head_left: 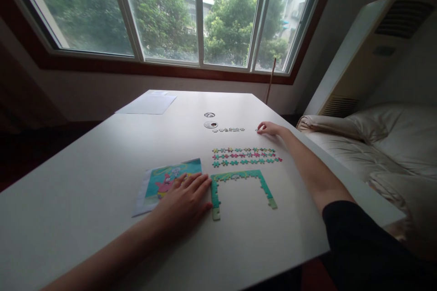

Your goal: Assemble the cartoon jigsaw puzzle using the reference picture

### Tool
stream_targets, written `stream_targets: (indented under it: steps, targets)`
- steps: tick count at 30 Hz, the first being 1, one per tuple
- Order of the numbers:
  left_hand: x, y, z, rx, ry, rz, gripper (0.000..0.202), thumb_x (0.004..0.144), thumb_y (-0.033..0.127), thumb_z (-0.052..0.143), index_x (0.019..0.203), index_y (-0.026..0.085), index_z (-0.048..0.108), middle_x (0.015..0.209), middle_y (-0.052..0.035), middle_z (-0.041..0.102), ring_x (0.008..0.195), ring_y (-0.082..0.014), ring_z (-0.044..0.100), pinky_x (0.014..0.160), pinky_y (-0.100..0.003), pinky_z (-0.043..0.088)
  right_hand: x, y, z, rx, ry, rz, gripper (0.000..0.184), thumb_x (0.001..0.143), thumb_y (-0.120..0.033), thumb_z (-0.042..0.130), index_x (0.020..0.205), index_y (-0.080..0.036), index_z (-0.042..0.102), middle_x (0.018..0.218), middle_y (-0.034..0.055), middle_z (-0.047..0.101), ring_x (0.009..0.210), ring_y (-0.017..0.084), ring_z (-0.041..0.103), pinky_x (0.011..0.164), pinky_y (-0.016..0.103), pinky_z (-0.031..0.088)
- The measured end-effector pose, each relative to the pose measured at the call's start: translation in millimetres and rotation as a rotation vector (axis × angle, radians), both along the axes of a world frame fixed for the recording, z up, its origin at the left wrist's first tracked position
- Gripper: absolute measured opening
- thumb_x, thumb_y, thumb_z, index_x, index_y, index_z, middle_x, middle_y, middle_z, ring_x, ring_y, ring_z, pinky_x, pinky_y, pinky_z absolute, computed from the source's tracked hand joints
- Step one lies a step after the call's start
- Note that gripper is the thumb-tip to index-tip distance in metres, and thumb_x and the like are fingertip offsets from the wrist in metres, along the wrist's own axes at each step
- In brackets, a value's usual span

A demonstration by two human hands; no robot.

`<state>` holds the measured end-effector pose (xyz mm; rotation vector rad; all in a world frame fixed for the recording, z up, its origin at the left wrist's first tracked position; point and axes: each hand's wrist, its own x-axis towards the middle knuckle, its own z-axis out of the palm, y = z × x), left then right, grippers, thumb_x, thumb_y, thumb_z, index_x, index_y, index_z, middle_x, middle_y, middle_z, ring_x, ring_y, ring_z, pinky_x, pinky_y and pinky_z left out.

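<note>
My left hand (187, 195) lies flat, fingers stretched, partly over a cartoon reference picture (155, 184). Its fingertips reach the left side of a jigsaw border (239, 174), joined along the top and both sides, with the bottom side open. Farther out, my right hand (269, 128) pinches a small jigsaw piece (257, 130) at the right end of a row of loose pieces (232, 130). Between that row and the border, several coloured jigsaw pieces (244, 156) lie sorted in three rows.
Two round badge-like discs, one dark-rimmed (209, 115) and one pale (210, 124), lie beyond the pieces. White paper sheets (146, 103) rest at the table's far left corner. A cream sofa (348, 141) stands along the right side of the white table (85, 177), below a window.
</note>
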<state>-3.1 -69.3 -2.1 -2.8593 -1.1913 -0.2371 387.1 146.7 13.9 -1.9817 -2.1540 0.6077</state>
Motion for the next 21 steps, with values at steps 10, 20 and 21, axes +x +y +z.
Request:
stream_targets:
  steps: [10,20,21]
  targets:
    - [-2,0,-3.6,0.044,-0.022,-0.018,0.044,0.088,0.037,0.042,0.125,0.015,0.046,0.129,-0.0121,0.048,0.117,-0.0285,0.042,0.098,-0.045,0.031,-7,1,3.9,-0.058,0.172,-0.010,0.035,0.057,-0.040,0.074,0.075,-0.013,0.059,0.054,-0.0013,0.052,0.047,0.008,0.043,0.046,0.022,0.034]
    - [1,-1,1.5,0.018,0.023,-0.005,0.043,0.087,0.035,0.043,0.125,0.014,0.047,0.130,-0.0120,0.047,0.118,-0.0294,0.041,0.098,-0.046,0.030,-14,-113,17.9,-0.164,0.420,0.269,0.041,0.062,-0.049,0.067,0.079,-0.014,0.054,0.068,0.0009,0.058,0.063,0.011,0.052,0.059,0.024,0.040]
    - [1,-1,1.7,0.018,0.027,-0.002,0.043,0.087,0.034,0.043,0.125,0.014,0.046,0.130,-0.0119,0.047,0.118,-0.0294,0.041,0.098,-0.047,0.030,-16,-128,17.6,-0.194,0.432,0.285,0.040,0.063,-0.048,0.066,0.079,-0.014,0.054,0.068,0.0008,0.058,0.061,0.011,0.051,0.057,0.024,0.039]
